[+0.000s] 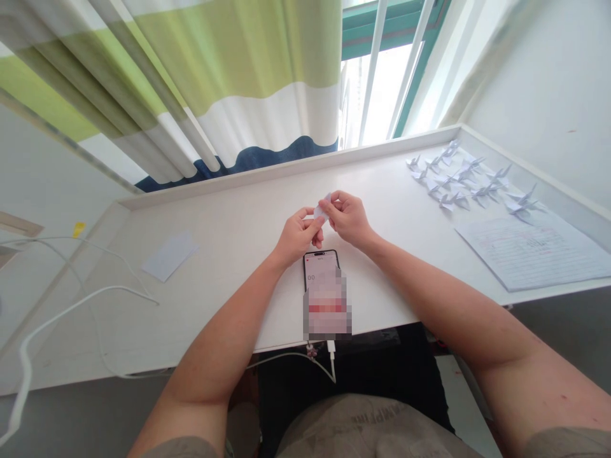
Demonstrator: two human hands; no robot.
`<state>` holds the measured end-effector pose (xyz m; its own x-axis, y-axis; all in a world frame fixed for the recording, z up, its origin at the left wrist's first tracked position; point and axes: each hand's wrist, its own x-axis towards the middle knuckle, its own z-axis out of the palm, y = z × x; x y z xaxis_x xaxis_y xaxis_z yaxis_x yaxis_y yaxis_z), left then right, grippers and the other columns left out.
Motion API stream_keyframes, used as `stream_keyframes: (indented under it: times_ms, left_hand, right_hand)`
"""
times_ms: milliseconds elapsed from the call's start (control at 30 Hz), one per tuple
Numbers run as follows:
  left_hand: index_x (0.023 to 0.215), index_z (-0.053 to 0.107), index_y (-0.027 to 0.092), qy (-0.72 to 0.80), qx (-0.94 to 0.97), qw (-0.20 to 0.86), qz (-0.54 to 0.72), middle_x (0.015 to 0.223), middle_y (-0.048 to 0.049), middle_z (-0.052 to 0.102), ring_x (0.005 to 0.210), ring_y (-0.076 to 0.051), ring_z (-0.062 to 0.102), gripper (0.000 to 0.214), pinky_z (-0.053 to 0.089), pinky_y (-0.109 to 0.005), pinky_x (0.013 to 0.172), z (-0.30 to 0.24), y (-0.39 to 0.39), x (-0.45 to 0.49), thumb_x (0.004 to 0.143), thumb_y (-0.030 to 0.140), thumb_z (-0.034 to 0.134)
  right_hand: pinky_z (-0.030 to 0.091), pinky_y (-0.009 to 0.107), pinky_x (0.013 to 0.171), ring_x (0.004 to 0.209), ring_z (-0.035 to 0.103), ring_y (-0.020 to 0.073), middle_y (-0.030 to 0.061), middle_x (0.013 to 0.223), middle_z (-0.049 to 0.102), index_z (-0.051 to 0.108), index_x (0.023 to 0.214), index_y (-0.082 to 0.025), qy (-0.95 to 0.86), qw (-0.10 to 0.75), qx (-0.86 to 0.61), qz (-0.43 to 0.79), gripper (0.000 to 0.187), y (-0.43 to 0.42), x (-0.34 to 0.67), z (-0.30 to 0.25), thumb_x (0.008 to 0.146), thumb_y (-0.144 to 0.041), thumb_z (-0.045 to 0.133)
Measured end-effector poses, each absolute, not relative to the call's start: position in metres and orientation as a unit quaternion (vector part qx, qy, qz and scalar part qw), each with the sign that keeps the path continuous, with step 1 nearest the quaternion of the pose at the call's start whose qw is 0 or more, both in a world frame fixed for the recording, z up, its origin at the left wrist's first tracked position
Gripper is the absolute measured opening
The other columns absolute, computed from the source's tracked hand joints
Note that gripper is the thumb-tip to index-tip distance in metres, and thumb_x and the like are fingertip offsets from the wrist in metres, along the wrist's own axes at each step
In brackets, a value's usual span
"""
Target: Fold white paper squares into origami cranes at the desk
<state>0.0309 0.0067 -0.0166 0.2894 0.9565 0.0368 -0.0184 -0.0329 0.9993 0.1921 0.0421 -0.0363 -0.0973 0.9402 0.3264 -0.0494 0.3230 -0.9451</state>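
Small room, green, white & navy striped fabric curtain (167, 83) hanging by window; smooth white desk surface (224, 191) below. Far right: sheet of lined white paper (529, 254), next to it many small folded white paper cranes (458, 178) in loose rows, apparently the done batch. Nearer: black smartphone (321, 267), screen pixelated; thin white cable (90, 299) curving at left. Left hand (298, 236) & right hand (347, 219) pinch small folded white paper piece (321, 210) between fingertips, just above phone; no crane shape yet, so more folding looks left.
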Motion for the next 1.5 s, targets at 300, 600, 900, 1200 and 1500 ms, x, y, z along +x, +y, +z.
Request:
stream_keyframes:
  times_ms: [300, 600, 900, 1200, 1500]
  left_hand:
    - [0.113, 0.057, 0.022, 0.409, 0.596, 0.547, 0.422, 0.047, 0.0101, 0.058, 0.038, -0.009, 0.046, 0.06, 0.036, -0.022, 0.046, -0.02, 0.008, 0.026, 0.084, 0.067, 0.084]
    - [0.124, 0.062, 0.02, 0.444, 0.6, 0.503, 0.436, 0.045, 0.012, 0.053, 0.035, -0.01, 0.041, 0.061, 0.031, -0.024, 0.044, -0.014, 0.007, 0.024, 0.085, 0.061, 0.085]
    - [0.124, 0.077, 0.024, 0.423, 0.792, 0.095, 0.43, 0.119, -0.0116, 0.076, 0.115, -0.031, 0.064, 0.048, 0.051, -0.045, 0.102, -0.023, 0.018, 0.016, 0.083, 0.046, 0.09]
    - [0.108, 0.08, 0.024, 0.456, 0.703, 0.231, 0.494, 0.107, -0.0088, 0.083, 0.098, -0.025, 0.075, 0.017, 0.056, -0.041, 0.097, -0.025, 0.01, 0.023, 0.099, 0.035, 0.07]
    - [0.098, 0.074, 0.016, 0.427, 0.516, 0.507, 0.542, 0.093, -0.0089, 0.084, 0.087, -0.025, 0.083, 0.041, 0.061, -0.037, 0.083, -0.022, 0.011, 0.03, 0.081, 0.05, 0.09]
  right_hand:
    - [0.035, 0.026, 0.038, 0.041, 0.046, 0.0104, -0.0029, 0.052, 0.058, 0.067, 0.079, -0.022, -0.593, 0.529, -0.381, 0.473, 0.067, 0.036, 0.193, -0.027, 0.081, -0.089, 0.071]
    - [0.032, 0.028, 0.037, 0.036, 0.042, 0.0105, -0.0042, 0.047, 0.054, 0.061, 0.072, -0.024, -0.576, 0.557, -0.398, 0.447, 0.06, 0.03, 0.194, -0.02, 0.087, -0.081, 0.072]
    - [0.032, 0.027, 0.038, 0.038, 0.042, 0.0108, -0.0033, 0.044, 0.052, 0.054, 0.063, -0.025, -0.559, 0.56, -0.43, 0.434, 0.056, 0.037, 0.193, -0.026, 0.09, -0.068, 0.075]
    - [0.047, 0.026, 0.049, 0.049, 0.055, 0.0108, -0.0016, 0.061, 0.063, 0.066, 0.077, -0.022, -0.562, 0.548, -0.383, 0.487, 0.054, 0.037, 0.19, -0.026, 0.087, -0.074, 0.076]
    - [0.057, 0.033, 0.067, 0.07, 0.065, 0.0165, 0.0006, 0.075, 0.072, 0.076, 0.096, -0.02, -0.613, 0.551, -0.4, 0.401, 0.029, 0.041, 0.193, -0.032, 0.088, -0.048, 0.077]
